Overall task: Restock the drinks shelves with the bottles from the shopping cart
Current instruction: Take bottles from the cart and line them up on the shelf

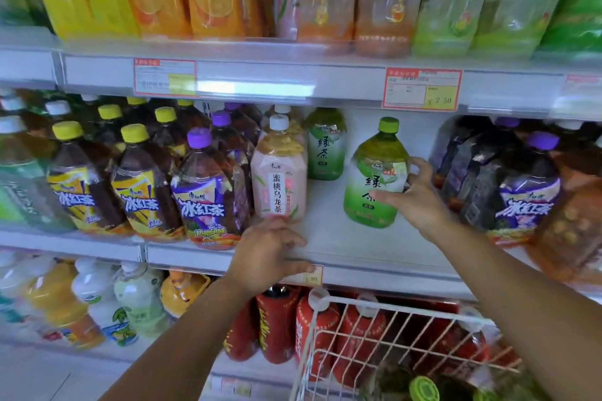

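Green-tea bottle point(371, 159) with a green cap stands upright on the middle shelf point(342, 238), right of centre in the frame, with bare shelf around its base. Right hand point(413, 202) grips it from its right side, thumb across the front of the label, fingers curled round the far side. A second green-tea bottle point(325, 146) stands further back, up and to the left. Left hand point(267, 254) is well apart from the gripped bottle, at lower centre, its loosely bent fingers resting on the shelf's front edge just below a pink bottle point(278, 179). Shopping cart point(329, 303) sits at lower right, a green-capped bottle point(423, 388) inside it.
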